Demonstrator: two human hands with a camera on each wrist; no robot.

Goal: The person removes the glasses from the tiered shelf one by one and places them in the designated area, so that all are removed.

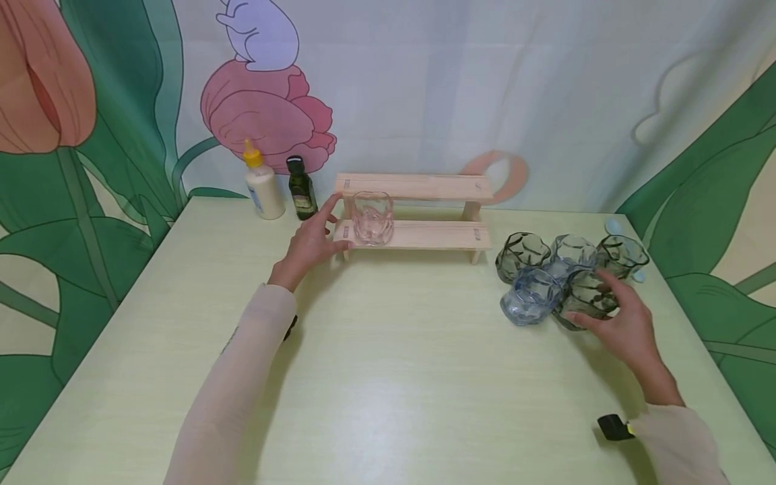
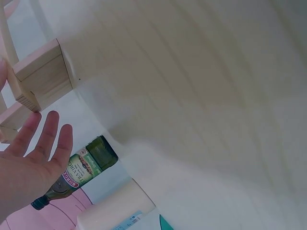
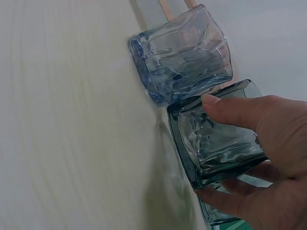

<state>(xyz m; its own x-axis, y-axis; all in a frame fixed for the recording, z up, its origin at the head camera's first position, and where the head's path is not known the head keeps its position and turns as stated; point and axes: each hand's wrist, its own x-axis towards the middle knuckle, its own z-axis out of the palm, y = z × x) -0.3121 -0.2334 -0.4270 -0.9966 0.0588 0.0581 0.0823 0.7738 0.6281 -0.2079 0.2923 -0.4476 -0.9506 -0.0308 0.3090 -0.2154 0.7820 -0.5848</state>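
At the two-tier wooden rack (image 1: 424, 234), my left hand (image 1: 310, 239) touches the left end with fingers fairly straight, the index finger by the upper board and the thumb by the lower one. A clear pinkish glass (image 1: 372, 225) stands on the lower board beside it. On the right, my right hand (image 1: 627, 323) holds a smoky green glass (image 3: 216, 139) between thumb and fingers. A blue glass (image 3: 182, 60) is right next to it. Behind are a dark glass (image 1: 523, 252), a pale blue glass (image 1: 572, 248) and another dark glass (image 1: 621, 254).
Left of the rack stand a dark green bottle (image 1: 302, 192) and a cream bottle with a yellow cap (image 1: 265, 188). A printed curtain (image 1: 545, 101) hangs behind the pale table (image 1: 388, 377). Small bluish discs (image 1: 613, 226) lie near the table's right edge.
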